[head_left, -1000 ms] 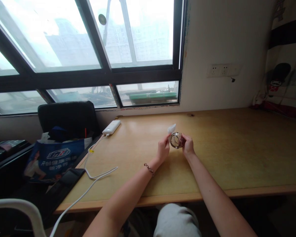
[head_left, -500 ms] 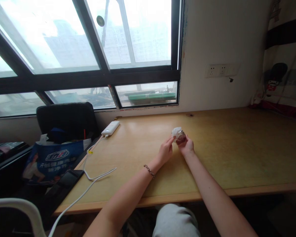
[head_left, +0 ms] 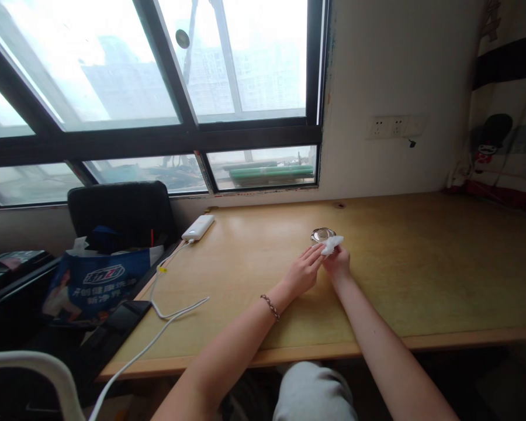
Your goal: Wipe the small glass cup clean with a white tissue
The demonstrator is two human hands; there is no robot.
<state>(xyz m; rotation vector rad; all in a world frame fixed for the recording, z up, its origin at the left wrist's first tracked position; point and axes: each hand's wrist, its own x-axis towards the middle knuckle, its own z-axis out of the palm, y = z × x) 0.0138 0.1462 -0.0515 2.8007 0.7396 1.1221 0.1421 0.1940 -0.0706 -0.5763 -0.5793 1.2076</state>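
Observation:
A small shiny round dish, silvery at the rim, is held over the middle of the desk with its round face turned up toward me. My right hand grips it from the near right side, its fingers partly hidden behind a crumpled white tissue. The tissue is pinched in my left hand, pressed to the near edge of the dish. I cannot tell whether the dish touches the desk.
The wooden desk runs along the wall under a window. At its left edge lies a white power bank with a white cable. Beyond are a black chair and a blue bag. A wall socket is at right.
The dish has been turned so its round face shows instead of its reddish-looking side. The tissue has moved from its upper left to its near right edge, with my left hand following.

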